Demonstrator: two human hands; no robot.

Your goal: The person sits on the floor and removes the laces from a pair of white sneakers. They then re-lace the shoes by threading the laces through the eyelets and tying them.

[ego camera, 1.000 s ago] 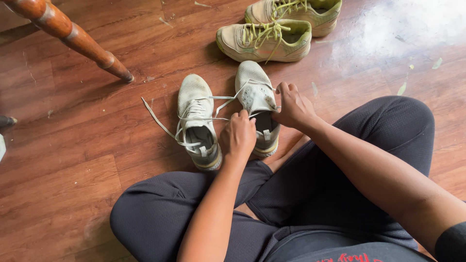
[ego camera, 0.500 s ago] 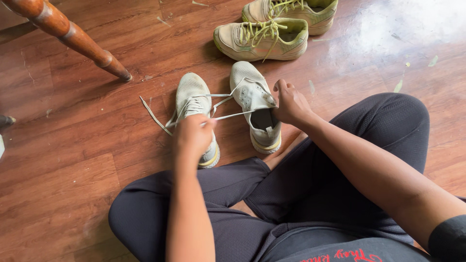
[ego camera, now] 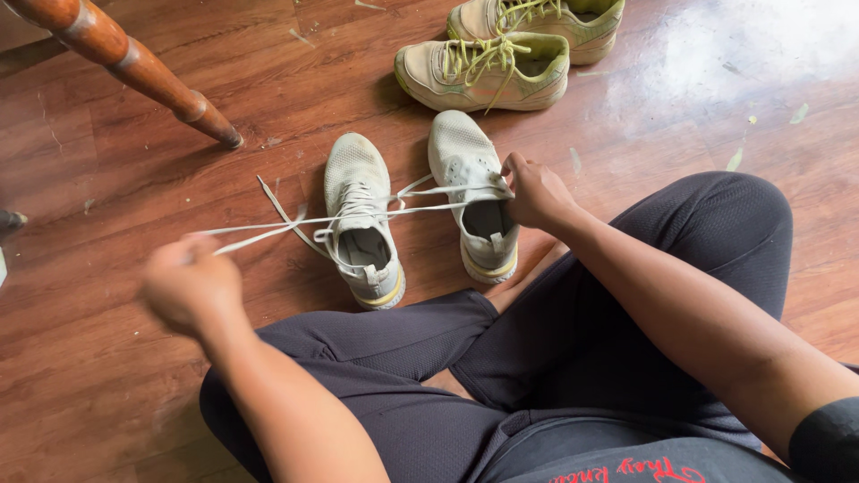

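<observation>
Shoelace: pale flat lace, drawn taut from the right white sneaker leftward across the left white sneaker to the left hand.
Right white sneaker: on the wooden floor, toe pointing away from the person, just in front of the crossed legs.
Right hand: resting on the sneaker's opening, fingers pinched on the lace where it leaves the eyelets.
Left hand: blurred, raised out to the left, fingers clenched around the far end of the lace.
Left white sneaker: just beside its pair, laces loose, one end trailing on the floor to the left.
Tan sneakers with yellow-green laces: a pair lying farther off, beyond the white pair, near the top edge.
Legs: crossed, in dark shorts, nearest the camera.
Turned wooden furniture leg: slanting in from upper left, foot on the floor, well apart from the shoes.
Floor: reddish-brown wood planks, small scraps scattered at right.
</observation>
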